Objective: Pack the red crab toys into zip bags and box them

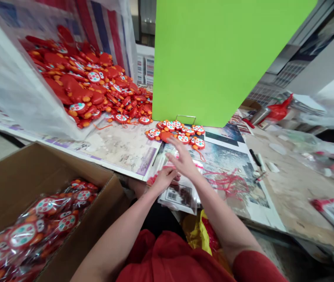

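Note:
My right hand [182,159] is open, its fingers stretched towards a small group of red animal-shaped toys [183,138] with dotted white ovals, goggle eyes and orange feet. One toy lying red side up is nearest its fingertips. Lower and to the left, my left hand [166,178] rests over a stack of clear plastic bags [178,197] at the table edge. Its fingers are curled closed; what they hold, if anything, is hidden. A dark printed label with a barcode shows on the bags. Pink-red cords [228,183] lie right of my hands.
A big heap of the same toys [96,84] spills from a white sack [34,94] at left. Below it, a cardboard box [96,166] holds bagged toys [26,235]. A tall green panel [214,58] stands behind. Pens [255,158] and a red scoop-like item [280,109] lie right.

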Demonstrator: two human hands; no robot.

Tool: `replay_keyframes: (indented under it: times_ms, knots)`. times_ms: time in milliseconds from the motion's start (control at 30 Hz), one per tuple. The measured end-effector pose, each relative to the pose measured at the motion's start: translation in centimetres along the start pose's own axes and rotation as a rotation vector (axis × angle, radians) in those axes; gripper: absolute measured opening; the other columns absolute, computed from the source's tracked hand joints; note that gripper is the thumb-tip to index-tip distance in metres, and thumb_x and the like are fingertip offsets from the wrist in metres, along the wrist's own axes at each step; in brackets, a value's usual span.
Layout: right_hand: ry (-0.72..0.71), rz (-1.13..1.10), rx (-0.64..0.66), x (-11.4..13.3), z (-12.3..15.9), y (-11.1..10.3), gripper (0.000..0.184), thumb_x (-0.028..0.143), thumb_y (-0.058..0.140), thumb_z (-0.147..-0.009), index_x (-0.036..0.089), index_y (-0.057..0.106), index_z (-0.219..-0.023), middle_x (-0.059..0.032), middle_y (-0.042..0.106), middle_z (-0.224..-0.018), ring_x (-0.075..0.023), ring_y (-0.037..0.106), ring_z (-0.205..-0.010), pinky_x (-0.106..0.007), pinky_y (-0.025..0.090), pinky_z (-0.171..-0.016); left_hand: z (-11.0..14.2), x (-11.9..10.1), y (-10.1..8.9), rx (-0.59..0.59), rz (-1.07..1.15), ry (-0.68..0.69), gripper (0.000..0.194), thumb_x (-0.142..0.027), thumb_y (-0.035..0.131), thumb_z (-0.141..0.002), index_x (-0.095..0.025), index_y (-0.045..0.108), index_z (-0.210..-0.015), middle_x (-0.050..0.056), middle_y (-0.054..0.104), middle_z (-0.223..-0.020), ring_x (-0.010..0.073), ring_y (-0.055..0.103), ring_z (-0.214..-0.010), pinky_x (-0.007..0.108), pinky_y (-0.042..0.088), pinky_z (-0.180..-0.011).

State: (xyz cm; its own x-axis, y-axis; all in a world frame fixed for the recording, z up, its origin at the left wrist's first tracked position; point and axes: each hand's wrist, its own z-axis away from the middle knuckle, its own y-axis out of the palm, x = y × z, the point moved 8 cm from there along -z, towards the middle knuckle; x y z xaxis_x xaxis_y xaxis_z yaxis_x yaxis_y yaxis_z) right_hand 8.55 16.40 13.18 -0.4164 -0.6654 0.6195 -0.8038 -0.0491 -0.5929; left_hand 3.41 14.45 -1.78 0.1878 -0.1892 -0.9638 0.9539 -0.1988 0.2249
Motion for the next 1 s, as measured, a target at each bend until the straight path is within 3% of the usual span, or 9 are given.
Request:
replay_keyframes:
  times_ms: [167,233,300,367,467,567,633,733,1000]
  knots:
    - [0.417,0.449,-0.077,-16.8,-2.1,-5.0,0.063,0.032,0.063,-0.083,0.012,0.046,-0.14,-0.0219,0.034,-0.152,-0.0385,0.023,-0.144,-0.06,0.022,-0.113,0.1,-0.2,0.0,-0.028,0.005,-0.005,0.033,-0.045,0.064,-0.083,-0.012,0.061,-0.077,0.008,0.066,-0.082,0.0153,0.064,-0.074,0.028,0.058,-0.061]
    - [0.612,0.519,-0.052,-21.2,-0.9,-6.6,0.065,0.031,0.064,-0.081,0.013,0.045,-0.141,-0.022,0.034,-0.152,-0.0415,0.026,-0.141,-0.062,0.025,-0.108,0.2,-0.2,0.0,-0.023,-0.01,-0.009,0.033,-0.044,0.063,-0.084,-0.012,0.061,-0.078,0.009,0.066,-0.084,0.0154,0.065,-0.074,0.027,0.057,-0.061]
    - [0.72,0.556,0.024,-23.2,0.8,-7.2,0.065,0.032,0.065,-0.081,0.016,0.045,-0.141,-0.0212,0.037,-0.15,-0.0424,0.035,-0.135,-0.062,0.03,-0.103,0.2,-0.2,0.1,-0.019,-0.037,-0.004,0.032,-0.043,0.062,-0.085,-0.013,0.06,-0.078,0.009,0.066,-0.086,0.0159,0.065,-0.076,0.027,0.057,-0.061]
    - [0.714,0.632,0.075,-23.0,2.3,-7.0,0.063,0.035,0.066,-0.082,0.018,0.048,-0.139,-0.0218,0.043,-0.144,-0.041,0.043,-0.126,-0.06,0.032,-0.1,0.3,-0.2,0.1,-0.024,-0.084,0.012,0.027,-0.04,0.06,-0.086,-0.014,0.059,-0.08,0.007,0.063,-0.084,0.0168,0.065,-0.078,0.027,0.057,-0.06]
    - [0.559,0.834,0.063,-20.1,3.6,-6.1,0.052,0.04,0.067,-0.083,0.014,0.057,-0.127,-0.0236,0.056,-0.125,-0.0387,0.047,-0.116,-0.056,0.031,-0.098,0.3,-0.4,0.4,-0.016,-0.241,0.033,0.015,-0.03,0.057,-0.088,-0.015,0.058,-0.09,0.004,0.061,-0.084,0.0164,0.065,-0.077,0.026,0.056,-0.062]
    - [0.47,0.943,0.01,-18.1,5.2,-5.5,0.042,0.045,0.061,-0.087,0.012,0.062,-0.113,-0.0225,0.058,-0.113,-0.0378,0.047,-0.113,-0.052,0.032,-0.096,0.4,-1.6,1.4,-0.005,-0.635,0.14,0.017,-0.019,0.06,-0.085,-0.018,0.059,-0.103,0.005,0.062,-0.102,0.0141,0.063,-0.077,0.029,0.054,-0.074]
    - [0.5,0.902,-0.057,-18.0,6.7,-6.0,0.042,0.048,0.059,-0.088,0.014,0.061,-0.113,-0.021,0.057,-0.117,-0.0367,0.047,-0.113,-0.049,0.035,-0.094,0.6,-2.5,2.7,0.025,-0.958,0.234,0.022,-0.02,0.063,-0.084,-0.019,0.059,-0.106,0.006,0.058,-0.115,0.0155,0.063,-0.083,0.031,0.052,-0.08]
    - [0.544,0.715,-0.078,-18.9,8.6,-6.8,0.048,0.049,0.061,-0.086,0.015,0.055,-0.12,-0.0174,0.057,-0.119,-0.0309,0.053,-0.108,-0.039,0.042,-0.088,0.9,-2.9,4.4,0.101,-1.284,0.289,0.017,-0.027,0.06,-0.089,-0.019,0.059,-0.105,0.008,0.055,-0.117,0.0189,0.062,-0.087,0.031,0.049,-0.076]
    - [0.668,0.785,0.035,-18.6,9.3,-8.4,0.054,0.047,0.066,-0.082,0.014,0.053,-0.123,-0.0156,0.063,-0.102,-0.0269,0.061,-0.086,-0.033,0.043,-0.075,0.3,-3.7,5.6,0.089,-1.532,0.483,0.019,-0.035,0.062,-0.089,-0.017,0.063,-0.095,0.01,0.06,-0.105,0.0291,0.052,-0.106,0.041,0.042,-0.086]
